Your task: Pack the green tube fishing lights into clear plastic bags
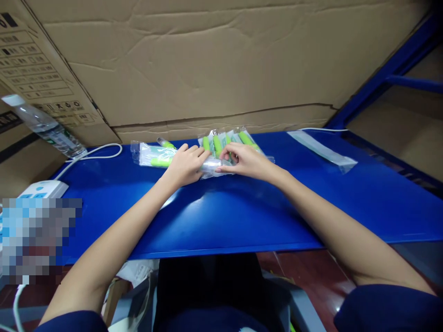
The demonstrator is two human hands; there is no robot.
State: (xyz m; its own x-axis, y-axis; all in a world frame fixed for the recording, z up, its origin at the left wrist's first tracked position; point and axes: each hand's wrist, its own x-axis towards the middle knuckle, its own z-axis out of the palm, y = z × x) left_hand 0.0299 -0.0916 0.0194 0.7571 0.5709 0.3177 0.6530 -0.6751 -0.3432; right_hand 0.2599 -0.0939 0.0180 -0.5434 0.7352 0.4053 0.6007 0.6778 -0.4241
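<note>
A long, lime-green-handled item point(161, 162) in a clear plastic wrapper lies crosswise on the blue table. My left hand point(187, 163) is closed over the middle of it, fingers curled around the wrapper. At its right end, a clear tube-like part point(212, 162) shows between my hands. My right hand point(247, 160) has its thumb and fingers bent around the wrapper's right end, closed on the clear plastic. Just behind my hands lie several similar green items in clear bags point(217, 144). Another green piece with a clear tip point(166, 143) rests behind the left part of the wrapper.
A flat, clear plastic strip point(320, 148) lies on the blue table point(221, 221) at the right. At the left are a leaning water bottle point(51, 129), a white power strip point(46, 189) and a white cable point(104, 154). Cardboard point(221, 69) walls the back; a blue metal frame point(384, 76) stands right.
</note>
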